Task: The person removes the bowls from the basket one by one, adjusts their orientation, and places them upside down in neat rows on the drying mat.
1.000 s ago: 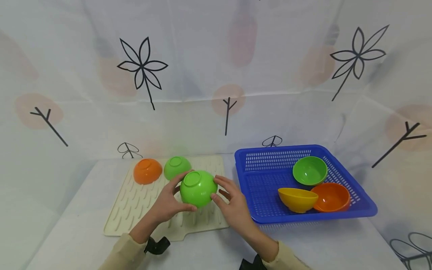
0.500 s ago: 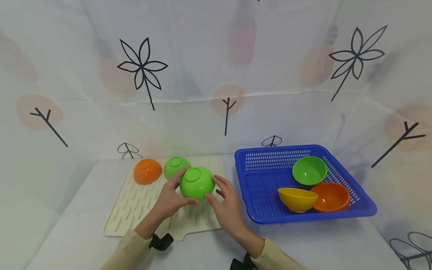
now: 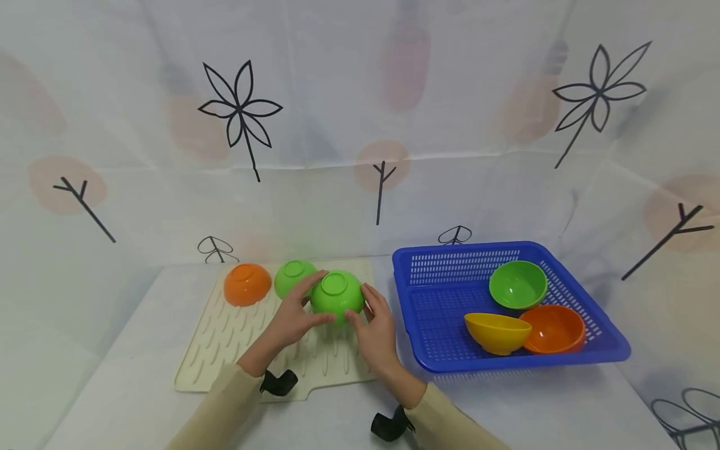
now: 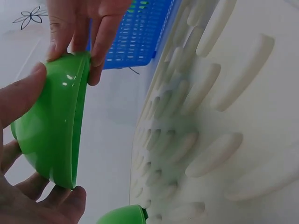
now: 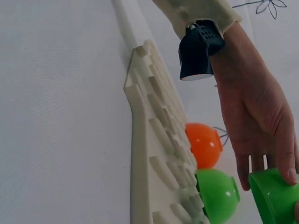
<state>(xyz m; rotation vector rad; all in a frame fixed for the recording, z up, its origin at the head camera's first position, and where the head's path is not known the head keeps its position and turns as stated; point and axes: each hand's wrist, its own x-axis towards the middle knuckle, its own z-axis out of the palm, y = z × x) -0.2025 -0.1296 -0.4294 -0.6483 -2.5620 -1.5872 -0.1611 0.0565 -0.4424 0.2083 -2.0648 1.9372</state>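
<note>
Between both hands a green bowl (image 3: 336,296) is held upside down, its foot ring up, above the right part of a cream ridged drying mat (image 3: 210,347). My left hand (image 3: 291,320) grips its left side, thumb on the near side and fingers behind. On the right side, my right hand (image 3: 378,331) pinches it between thumb and fingers. A gap separates the bowl's rim from the mat in the left wrist view. Farther back on the mat, another green bowl (image 3: 292,278) and an orange bowl (image 3: 246,285) lie upside down.
Right of the mat stands a blue perforated basket (image 3: 435,340). Inside are a green bowl (image 3: 517,285), an orange bowl (image 3: 555,329) and a tilted yellow bowl (image 3: 496,332). A printed white cloth (image 3: 315,212) hangs behind the table.
Both hands have moved the held green bowl away from the wearer and slightly right, farther over the mat. The other bowls and the basket have stayed put.
</note>
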